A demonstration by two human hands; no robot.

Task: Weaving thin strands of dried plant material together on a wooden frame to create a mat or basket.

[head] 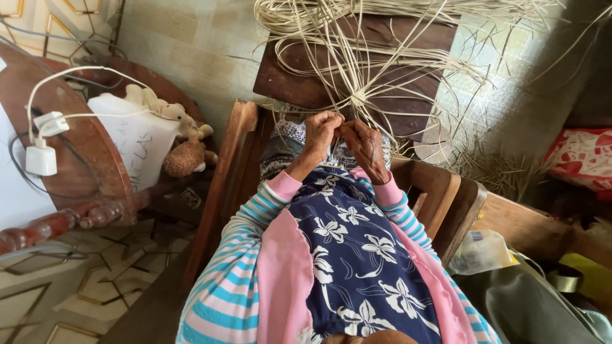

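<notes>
Gripping pale reed strands (357, 76), both hands (344, 137).

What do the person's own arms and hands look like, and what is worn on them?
Both arms wear long sleeves with turquoise and white stripes, each ending in a plain pink cuff at the wrist. The left sleeve and the right sleeve match. The left hand and the right hand are bare: no gloves; I can make out no rings or watch.

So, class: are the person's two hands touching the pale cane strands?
Touching. The head view shows both the left hand and right hand closed around the strands where they gather above the dark board.
</notes>
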